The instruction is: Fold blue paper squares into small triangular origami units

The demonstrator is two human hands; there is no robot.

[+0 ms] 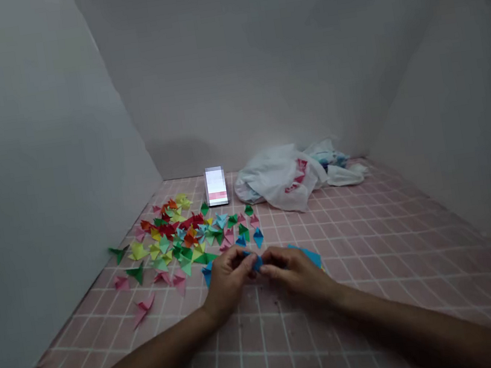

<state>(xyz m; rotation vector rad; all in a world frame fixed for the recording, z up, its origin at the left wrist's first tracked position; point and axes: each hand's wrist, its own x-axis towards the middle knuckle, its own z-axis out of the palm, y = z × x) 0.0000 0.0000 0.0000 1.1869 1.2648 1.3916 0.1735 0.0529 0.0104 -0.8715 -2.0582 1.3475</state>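
1. Small blue folded paper piece sits between the 2 hands, above pink grid-lined tiles and just in front of many-coloured folded paper pieces.
2. Left hand and right hand both pinch it from each side; neither hand is released.
3. It should be very light and rather soft, so I think it is best held by its folded edges, with gentle pressure, because it may crease easily.

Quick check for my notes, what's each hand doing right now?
Left hand: fingers closed, holding a blue origami piece.
Right hand: fingers closed on the same blue origami piece.
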